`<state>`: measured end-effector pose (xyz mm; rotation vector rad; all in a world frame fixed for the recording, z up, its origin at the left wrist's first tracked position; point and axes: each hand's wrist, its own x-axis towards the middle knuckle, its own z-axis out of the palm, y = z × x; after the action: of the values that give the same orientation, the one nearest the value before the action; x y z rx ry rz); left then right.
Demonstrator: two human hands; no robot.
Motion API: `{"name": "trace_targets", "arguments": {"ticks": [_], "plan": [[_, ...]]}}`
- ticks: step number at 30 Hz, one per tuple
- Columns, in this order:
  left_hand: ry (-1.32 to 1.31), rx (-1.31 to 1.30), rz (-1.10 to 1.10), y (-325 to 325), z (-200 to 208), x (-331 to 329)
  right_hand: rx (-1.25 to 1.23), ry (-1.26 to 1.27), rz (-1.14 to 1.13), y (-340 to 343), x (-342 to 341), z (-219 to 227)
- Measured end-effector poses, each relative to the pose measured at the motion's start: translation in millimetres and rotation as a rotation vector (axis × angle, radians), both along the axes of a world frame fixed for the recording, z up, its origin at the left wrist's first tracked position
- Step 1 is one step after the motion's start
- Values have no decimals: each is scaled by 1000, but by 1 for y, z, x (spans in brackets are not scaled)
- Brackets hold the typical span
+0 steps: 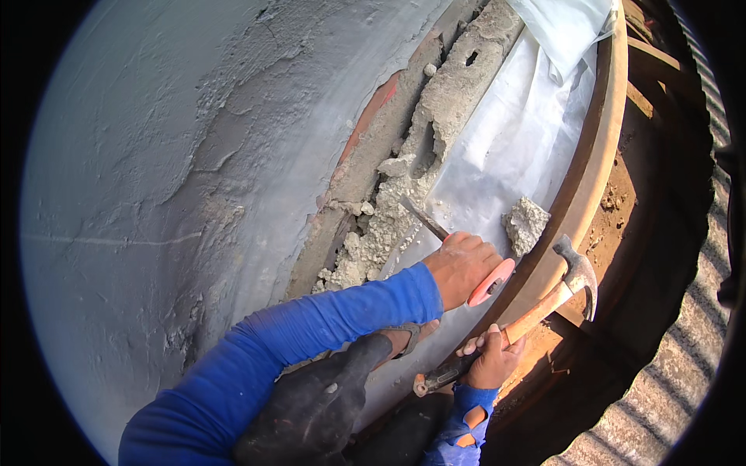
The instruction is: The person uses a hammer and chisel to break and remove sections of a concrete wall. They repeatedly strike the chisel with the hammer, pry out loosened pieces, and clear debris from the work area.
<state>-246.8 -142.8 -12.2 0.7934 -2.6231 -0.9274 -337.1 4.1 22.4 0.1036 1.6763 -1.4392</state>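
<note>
Gripping a chisel [424, 217] with left fingers [480, 255], a claw hammer [538, 313] with right fingers [509, 359]; probably stiff, head-heavy, best held by its dark grip [447, 376].

A wrinkled, translucent white plastic sheet [501, 144] runs lengthwise beside a curved, pale brown wooden board [614, 93]. On the sheet, near the board, lies a rough, blocky lump of grey concrete [526, 225]; crumbled, pale grey rubble [365, 255] lines the sheet's opposite edge.
</note>
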Motion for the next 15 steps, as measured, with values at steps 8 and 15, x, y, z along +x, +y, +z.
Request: {"name": "trace_targets", "arguments": {"ticks": [8,15], "plan": [[15,53,-19,-12,-28,-31,3,-7,12,-3,-3,-2],[-124,48,-45,-18,-44,-41,5,-19,-6,3,-6,-6]]}}
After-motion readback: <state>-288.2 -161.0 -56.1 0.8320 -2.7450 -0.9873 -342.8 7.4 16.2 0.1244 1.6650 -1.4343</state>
